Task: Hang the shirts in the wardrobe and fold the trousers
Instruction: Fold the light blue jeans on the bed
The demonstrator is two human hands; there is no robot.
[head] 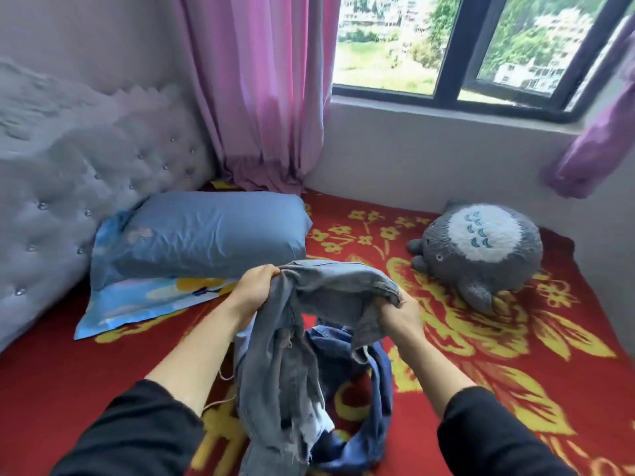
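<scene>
A pair of light blue ripped jeans (pixel 281 365) hangs above the bed, held up by its waistband. My left hand (pixel 256 286) grips the waistband's left end. My right hand (pixel 402 314) grips its right end. The frayed legs dangle down toward me between my forearms. Beneath and behind them a darker blue denim garment (pixel 364 400) lies crumpled on the red blanket (pixel 515 338).
A blue pillow (pixel 206 231) on a printed pillowcase lies at the left by the padded headboard (pixel 86 173). A grey plush toy (pixel 481 249) sits at the right against the wall. Pink curtains (pixel 268 91) and a window stand behind the bed.
</scene>
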